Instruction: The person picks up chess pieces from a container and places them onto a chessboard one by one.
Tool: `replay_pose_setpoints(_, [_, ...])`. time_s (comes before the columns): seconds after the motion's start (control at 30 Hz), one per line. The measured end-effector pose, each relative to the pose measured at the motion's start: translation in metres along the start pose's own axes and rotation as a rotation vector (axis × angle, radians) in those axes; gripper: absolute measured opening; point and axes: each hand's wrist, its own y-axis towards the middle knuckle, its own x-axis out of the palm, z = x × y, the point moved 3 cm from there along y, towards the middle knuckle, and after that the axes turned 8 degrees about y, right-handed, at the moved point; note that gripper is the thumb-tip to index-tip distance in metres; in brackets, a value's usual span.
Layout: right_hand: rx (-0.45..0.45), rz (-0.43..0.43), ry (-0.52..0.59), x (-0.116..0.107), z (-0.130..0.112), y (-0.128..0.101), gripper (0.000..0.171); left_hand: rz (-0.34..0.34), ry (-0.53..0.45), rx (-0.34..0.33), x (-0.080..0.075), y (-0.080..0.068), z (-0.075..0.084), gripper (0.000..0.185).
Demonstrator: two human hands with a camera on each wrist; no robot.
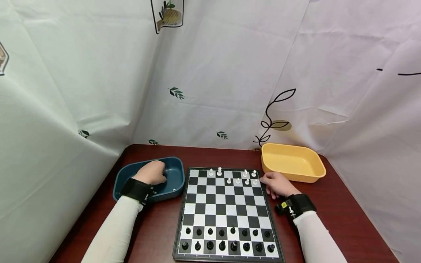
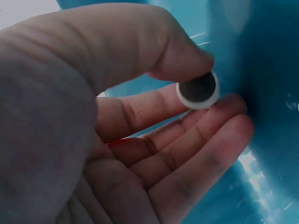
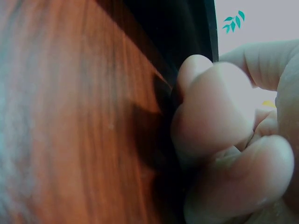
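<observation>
My left hand [image 1: 152,172] reaches into a dark blue bin [image 1: 175,177] left of the chessboard [image 1: 227,204]. In the left wrist view its thumb [image 2: 182,56] and fingers pinch a white chess piece [image 2: 198,89], seen from its round dark base, against the blue bin wall [image 2: 266,46]. My right hand [image 1: 277,183] rests on the table at the board's far right edge. Its fingers [image 3: 212,112] are loosely curled against the black board rim [image 3: 187,28] and hold nothing. Several white pieces [image 1: 237,176] stand on the far rows. Black pieces [image 1: 227,238] fill the two near rows.
An empty yellow bin [image 1: 292,160] sits at the back right, just behind my right hand. The table [image 1: 342,219] is dark red wood, enclosed on three sides by white printed sheeting [image 1: 213,73]. Bare table lies on both sides of the board.
</observation>
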Motion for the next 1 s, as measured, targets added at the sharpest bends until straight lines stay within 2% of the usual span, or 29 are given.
replay_pose_setpoints(0.07, [-0.002, 0.000, 0.000, 0.000, 0.000, 0.001, 0.030, 0.000, 0.000, -0.001, -0.001, 0.000, 0.000, 0.034])
replay_pose_setpoints(0.23, [-0.005, 0.000, 0.000, 0.000, 0.001, 0.002, 0.031, 0.005, 0.014, -0.007, -0.003, -0.002, 0.000, 0.008])
replay_pose_setpoints(0.33, [-0.002, 0.001, 0.003, -0.001, 0.002, 0.003, 0.032, 0.010, 0.036, -0.004, -0.005, -0.003, -0.001, 0.017])
replay_pose_setpoints(0.5, [0.002, 0.001, 0.009, -0.001, 0.004, 0.003, 0.032, 0.031, 0.039, 0.009, -0.007, -0.003, -0.003, 0.016])
replay_pose_setpoints(0.6, [0.002, 0.002, 0.005, -0.001, 0.004, 0.003, 0.032, 0.084, 0.067, 0.035, -0.009, -0.002, -0.003, 0.019])
replay_pose_setpoints(0.73, [0.003, 0.004, -0.006, -0.001, 0.002, 0.003, 0.032, 0.192, 0.093, 0.078, -0.014, -0.002, -0.003, 0.022])
replay_pose_setpoints(0.9, [0.002, 0.000, -0.004, -0.001, 0.001, 0.002, 0.031, 0.341, 0.075, 0.122, -0.022, -0.005, -0.002, 0.019])
replay_pose_setpoints(1.0, [0.003, -0.005, -0.002, -0.001, 0.002, 0.002, 0.030, 0.405, 0.057, 0.130, -0.028, -0.007, 0.003, 0.019])
